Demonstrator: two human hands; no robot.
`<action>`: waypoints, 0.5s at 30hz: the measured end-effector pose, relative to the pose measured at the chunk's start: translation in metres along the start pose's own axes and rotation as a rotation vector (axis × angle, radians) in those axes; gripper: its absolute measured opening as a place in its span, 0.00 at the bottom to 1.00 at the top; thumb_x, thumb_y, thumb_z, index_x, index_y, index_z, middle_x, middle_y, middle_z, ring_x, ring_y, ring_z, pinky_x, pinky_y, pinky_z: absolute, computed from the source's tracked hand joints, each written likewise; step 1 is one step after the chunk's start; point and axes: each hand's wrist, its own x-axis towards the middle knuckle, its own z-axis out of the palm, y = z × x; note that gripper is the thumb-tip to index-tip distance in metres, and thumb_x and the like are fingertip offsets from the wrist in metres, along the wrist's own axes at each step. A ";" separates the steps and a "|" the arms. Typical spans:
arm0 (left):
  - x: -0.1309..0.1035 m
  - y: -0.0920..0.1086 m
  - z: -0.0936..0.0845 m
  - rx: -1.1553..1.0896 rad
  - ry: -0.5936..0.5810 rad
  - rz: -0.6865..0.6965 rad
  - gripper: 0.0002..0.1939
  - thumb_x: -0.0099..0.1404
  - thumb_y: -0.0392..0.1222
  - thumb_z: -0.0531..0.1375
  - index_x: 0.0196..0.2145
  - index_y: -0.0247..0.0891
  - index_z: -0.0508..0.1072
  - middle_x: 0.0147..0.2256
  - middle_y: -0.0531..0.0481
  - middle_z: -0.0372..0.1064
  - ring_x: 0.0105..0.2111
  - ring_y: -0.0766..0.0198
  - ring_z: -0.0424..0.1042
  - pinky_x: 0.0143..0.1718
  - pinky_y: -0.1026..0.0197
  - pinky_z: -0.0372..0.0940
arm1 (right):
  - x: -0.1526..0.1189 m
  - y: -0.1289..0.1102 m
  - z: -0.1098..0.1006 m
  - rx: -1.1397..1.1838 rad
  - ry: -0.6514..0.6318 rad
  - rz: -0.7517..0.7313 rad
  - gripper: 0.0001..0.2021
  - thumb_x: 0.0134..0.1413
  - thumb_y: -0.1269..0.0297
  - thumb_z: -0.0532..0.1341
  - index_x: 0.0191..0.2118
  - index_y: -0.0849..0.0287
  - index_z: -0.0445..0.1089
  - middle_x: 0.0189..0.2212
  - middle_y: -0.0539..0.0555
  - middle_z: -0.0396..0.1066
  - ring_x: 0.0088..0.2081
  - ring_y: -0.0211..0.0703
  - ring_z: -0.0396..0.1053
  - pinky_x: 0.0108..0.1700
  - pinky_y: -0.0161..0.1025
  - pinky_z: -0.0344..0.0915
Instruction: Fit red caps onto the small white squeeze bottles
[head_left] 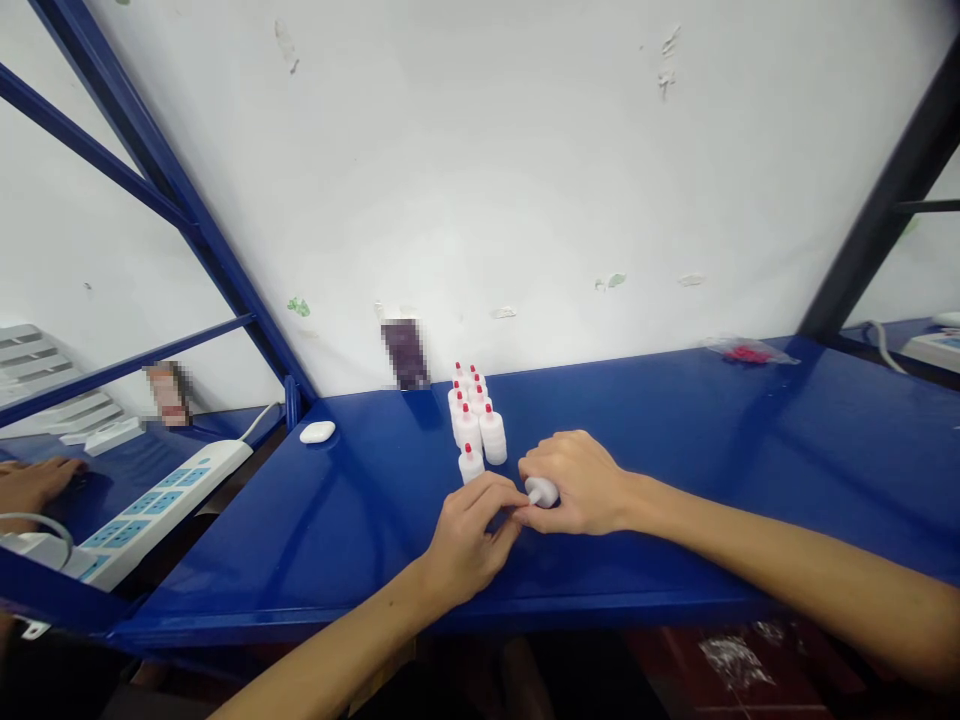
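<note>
My right hand (pixel 581 483) is wrapped round a white squeeze bottle (pixel 541 491), tilted so its nozzle points left toward my other hand. The fingers of my left hand (pixel 480 525) are closed in a pinch at the nozzle's tip. Whether a cap sits between those fingertips is hidden. Just beyond my hands, several white squeeze bottles (pixel 493 435) with red tips stand upright in two close rows. The nearest capped bottle (pixel 470 463) is partly behind my left hand.
The blue table (pixel 675 430) meets a white wall (pixel 487 180). A clear bag with red pieces (pixel 750 352) lies at the back right, and a white oval case (pixel 317 432) at the left. Beyond the blue frame (pixel 199 235) are a power strip (pixel 161 510) and another person's hand (pixel 37 483).
</note>
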 end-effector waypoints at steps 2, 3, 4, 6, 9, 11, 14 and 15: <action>-0.001 -0.001 0.001 0.005 -0.013 0.000 0.06 0.66 0.31 0.58 0.39 0.39 0.70 0.33 0.48 0.72 0.33 0.65 0.72 0.34 0.65 0.67 | 0.000 -0.001 0.003 0.023 -0.002 0.001 0.22 0.52 0.43 0.59 0.22 0.58 0.63 0.19 0.51 0.68 0.21 0.38 0.58 0.27 0.38 0.41; -0.001 -0.001 0.002 0.003 -0.024 0.008 0.06 0.66 0.31 0.58 0.40 0.39 0.70 0.33 0.48 0.72 0.33 0.65 0.72 0.34 0.65 0.67 | 0.000 -0.001 0.004 0.034 -0.004 -0.006 0.21 0.51 0.45 0.59 0.21 0.58 0.63 0.19 0.51 0.68 0.21 0.37 0.58 0.27 0.38 0.41; -0.002 -0.001 0.002 0.001 -0.036 0.015 0.06 0.67 0.31 0.58 0.40 0.39 0.70 0.34 0.48 0.72 0.33 0.65 0.72 0.34 0.65 0.67 | 0.000 0.000 0.005 0.046 -0.005 -0.019 0.21 0.51 0.45 0.60 0.21 0.58 0.62 0.18 0.50 0.68 0.21 0.37 0.58 0.27 0.37 0.42; -0.003 0.001 0.002 -0.001 -0.045 0.021 0.06 0.67 0.32 0.58 0.40 0.39 0.70 0.34 0.49 0.72 0.33 0.65 0.71 0.34 0.65 0.66 | 0.000 0.002 0.005 0.082 0.002 -0.058 0.21 0.51 0.45 0.59 0.21 0.57 0.62 0.19 0.50 0.68 0.21 0.38 0.59 0.27 0.37 0.44; -0.002 0.002 -0.005 0.001 -0.007 -0.020 0.04 0.67 0.32 0.57 0.39 0.39 0.68 0.33 0.50 0.69 0.32 0.66 0.69 0.35 0.64 0.65 | 0.001 0.011 0.003 0.155 0.034 -0.125 0.23 0.54 0.40 0.56 0.24 0.57 0.64 0.20 0.50 0.68 0.23 0.39 0.61 0.29 0.37 0.48; 0.003 0.000 -0.015 0.024 0.040 -0.072 0.02 0.68 0.34 0.57 0.37 0.38 0.66 0.32 0.51 0.66 0.31 0.67 0.66 0.34 0.64 0.63 | 0.002 0.021 0.001 0.192 0.073 -0.141 0.25 0.56 0.38 0.54 0.26 0.57 0.66 0.21 0.50 0.69 0.23 0.39 0.62 0.29 0.37 0.49; 0.014 -0.011 -0.033 0.121 0.167 -0.194 0.04 0.68 0.37 0.57 0.34 0.38 0.65 0.31 0.53 0.63 0.30 0.67 0.63 0.33 0.64 0.61 | 0.002 0.037 0.001 0.203 0.167 -0.078 0.25 0.55 0.38 0.56 0.26 0.57 0.66 0.21 0.50 0.68 0.23 0.38 0.62 0.29 0.36 0.51; 0.019 -0.016 -0.039 0.146 0.202 -0.248 0.05 0.68 0.39 0.58 0.33 0.38 0.66 0.30 0.53 0.62 0.30 0.67 0.62 0.33 0.63 0.61 | 0.002 0.041 0.002 0.207 0.200 -0.040 0.24 0.54 0.38 0.58 0.26 0.57 0.66 0.20 0.50 0.67 0.23 0.38 0.61 0.29 0.36 0.51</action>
